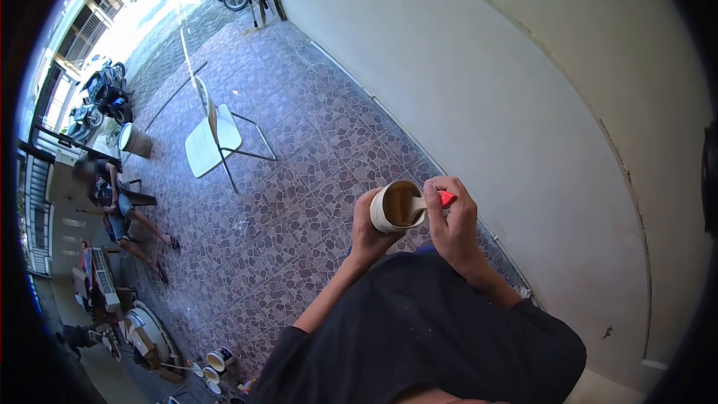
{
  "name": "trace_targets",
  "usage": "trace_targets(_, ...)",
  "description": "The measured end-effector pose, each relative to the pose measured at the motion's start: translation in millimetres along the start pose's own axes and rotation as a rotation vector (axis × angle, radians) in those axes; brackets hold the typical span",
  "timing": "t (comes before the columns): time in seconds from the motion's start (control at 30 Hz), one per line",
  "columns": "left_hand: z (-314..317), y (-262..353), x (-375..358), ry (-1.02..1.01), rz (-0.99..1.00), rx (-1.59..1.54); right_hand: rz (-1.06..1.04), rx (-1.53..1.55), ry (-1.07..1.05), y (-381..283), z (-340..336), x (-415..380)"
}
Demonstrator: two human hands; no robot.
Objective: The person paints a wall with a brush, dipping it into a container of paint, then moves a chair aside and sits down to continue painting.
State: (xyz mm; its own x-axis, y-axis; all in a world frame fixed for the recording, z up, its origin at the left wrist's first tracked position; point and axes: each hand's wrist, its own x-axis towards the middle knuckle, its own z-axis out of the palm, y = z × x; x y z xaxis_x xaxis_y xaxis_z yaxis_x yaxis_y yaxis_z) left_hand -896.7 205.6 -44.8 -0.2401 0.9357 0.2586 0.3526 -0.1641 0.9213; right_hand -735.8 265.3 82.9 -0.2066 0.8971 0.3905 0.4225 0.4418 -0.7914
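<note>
The left hand point(368, 233) grips 1 small cream tub point(399, 206) of brown paste at chest height above the tiled floor point(299, 179). The right hand point(452, 226) clamps a red-handled tool point(446, 198) dipped inside; mixing looks underway, nothing applied yet.

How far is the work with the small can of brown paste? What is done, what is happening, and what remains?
Done: the small can is open, with brown paste inside. In hand: the left hand holds the can from below, and the right hand grips a red-handled tool whose blade reaches into the paste. Left: the wall beside the person shows none of this paste in view.
</note>
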Motion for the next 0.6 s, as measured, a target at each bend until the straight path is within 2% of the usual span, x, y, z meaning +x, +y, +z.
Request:
trace_targets(0.07,-23.1,-6.3,21.5,0.000,0.001,-0.010,0.095,0.066,-0.012,-11.5,20.2,15.2)
trace_targets(0.27,-54.8,-29.6,59.0,0.012,0.032,-0.013,0.174,0.081,-0.013,-26.0,67.5,48.0)
trace_targets(0.33,-60.5,-37.5,69.0,0.007,-0.039,-0.101,0.170,0.086,-0.006,-24.6,80.0,57.6)
trace_targets(0.6,-84.9,-73.1,122.7,-0.004,-0.054,-0.058,0.174,0.131,0.022,2.1,135.8,109.0)
